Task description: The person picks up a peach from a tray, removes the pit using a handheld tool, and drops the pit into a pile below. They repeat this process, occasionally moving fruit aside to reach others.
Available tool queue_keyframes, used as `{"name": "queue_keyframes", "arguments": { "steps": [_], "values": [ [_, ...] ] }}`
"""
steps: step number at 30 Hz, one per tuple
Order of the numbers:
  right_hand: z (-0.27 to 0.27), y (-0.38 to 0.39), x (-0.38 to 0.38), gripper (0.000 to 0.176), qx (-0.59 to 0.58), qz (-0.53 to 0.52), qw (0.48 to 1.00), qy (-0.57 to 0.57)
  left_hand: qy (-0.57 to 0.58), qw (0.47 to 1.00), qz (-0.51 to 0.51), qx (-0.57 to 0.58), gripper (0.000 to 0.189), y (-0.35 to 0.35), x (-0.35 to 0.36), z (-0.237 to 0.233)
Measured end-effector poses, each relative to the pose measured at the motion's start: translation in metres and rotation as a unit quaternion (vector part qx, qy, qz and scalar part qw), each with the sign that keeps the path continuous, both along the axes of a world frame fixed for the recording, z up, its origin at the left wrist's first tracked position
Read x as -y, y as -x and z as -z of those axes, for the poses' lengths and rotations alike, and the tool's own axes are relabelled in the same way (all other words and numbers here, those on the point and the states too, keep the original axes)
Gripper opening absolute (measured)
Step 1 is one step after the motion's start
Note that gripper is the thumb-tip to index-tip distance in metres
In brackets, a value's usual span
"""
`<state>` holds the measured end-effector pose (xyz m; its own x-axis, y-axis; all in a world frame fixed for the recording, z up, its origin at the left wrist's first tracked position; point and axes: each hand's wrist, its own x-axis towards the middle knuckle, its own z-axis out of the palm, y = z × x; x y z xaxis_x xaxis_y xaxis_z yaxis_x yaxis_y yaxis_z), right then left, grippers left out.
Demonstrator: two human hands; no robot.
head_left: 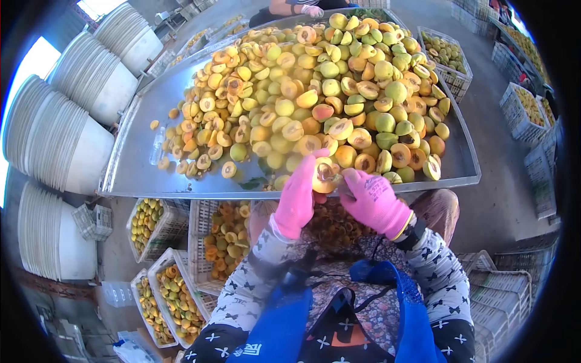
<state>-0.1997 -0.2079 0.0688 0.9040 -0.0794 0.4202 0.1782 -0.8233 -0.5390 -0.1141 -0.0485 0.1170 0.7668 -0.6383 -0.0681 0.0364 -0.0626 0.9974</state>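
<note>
Both of my hands wear pink gloves and meet at the near edge of a metal table [130, 151]. A halved yellow peach [325, 176] is held in my left hand [298, 196], its cut face turned up and brown at the middle. Beside it, my right hand [376, 202] is closed, with thumb and fingers pinched close to the peach's right side. Whatever those fingers grip is too small or hidden to make out. Just beyond my hands lies a large heap of whole and halved peaches [284, 107]. Brown scraps [339, 224] sit below them, over my lap.
Crates of fruit stand at my lower left, including one crate [196, 233] beside my leg. Stacked white tubs [60, 127] line the left side. Another crate [451, 75] stands by the table's far right corner. Across the table is another person's gloved hand [312, 11].
</note>
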Motion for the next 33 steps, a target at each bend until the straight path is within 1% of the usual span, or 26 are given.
{"name": "queue_keyframes", "arguments": {
  "steps": [1,2,3,4,6,8,9,12,15,18,21,24,27,30,33],
  "values": [
    [-0.005,0.001,0.006,0.020,-0.016,-0.003,0.999,0.035,0.003,0.999,0.014,-0.038,0.045,0.001,-0.003,-0.002],
    [-0.007,0.001,0.009,0.021,0.007,0.009,1.000,0.017,0.086,0.990,0.015,-0.107,0.044,-0.004,-0.003,0.009],
    [-0.007,0.002,0.010,0.021,0.029,0.021,0.999,0.000,0.168,0.970,0.015,-0.176,0.043,-0.006,-0.003,0.017],
    [-0.009,0.001,0.011,0.021,0.053,0.033,0.998,-0.017,0.236,0.952,0.017,-0.196,0.041,-0.007,-0.002,0.020],
    [-0.019,0.010,-0.001,0.022,0.047,0.049,0.996,-0.062,0.372,0.899,0.015,-0.231,0.036,-0.007,-0.002,0.024],
    [-0.022,0.017,-0.019,0.023,0.035,0.048,0.992,-0.111,0.378,0.887,-0.023,-0.264,0.040,-0.005,0.000,0.018],
    [-0.016,0.017,-0.026,0.026,0.037,0.041,0.993,-0.106,0.380,0.880,-0.044,-0.283,0.042,-0.003,0.001,0.017],
    [-0.017,0.014,-0.032,0.024,0.044,0.055,0.995,-0.077,0.412,0.874,-0.044,-0.252,0.041,-0.002,0.009,0.020],
    [-0.011,0.007,-0.022,0.021,0.018,0.067,0.997,-0.031,0.421,0.866,0.058,-0.263,0.039,-0.007,0.007,0.027],
    [-0.006,0.007,-0.011,0.026,-0.012,0.045,0.999,-0.011,0.351,0.899,0.016,-0.263,0.037,-0.003,0.006,0.028],
    [-0.007,0.009,-0.008,0.026,-0.001,0.039,0.999,0.009,0.367,0.906,-0.009,-0.211,0.034,-0.005,0.005,0.036],
    [-0.012,0.014,-0.012,0.026,-0.015,0.055,0.998,0.031,0.341,0.917,0.009,-0.209,0.027,-0.004,0.006,0.025],
    [-0.011,0.016,-0.016,0.025,-0.017,0.061,0.996,0.061,0.322,0.921,-0.008,-0.218,0.024,-0.008,0.009,0.033],
    [-0.014,0.018,-0.016,0.026,-0.029,0.065,0.994,0.085,0.357,0.883,-0.020,-0.304,0.026,-0.002,0.014,0.024],
    [-0.014,0.020,-0.019,0.027,-0.062,0.097,0.985,0.129,0.359,0.884,-0.031,-0.298,0.023,0.003,0.018,0.019]
  ]
}}
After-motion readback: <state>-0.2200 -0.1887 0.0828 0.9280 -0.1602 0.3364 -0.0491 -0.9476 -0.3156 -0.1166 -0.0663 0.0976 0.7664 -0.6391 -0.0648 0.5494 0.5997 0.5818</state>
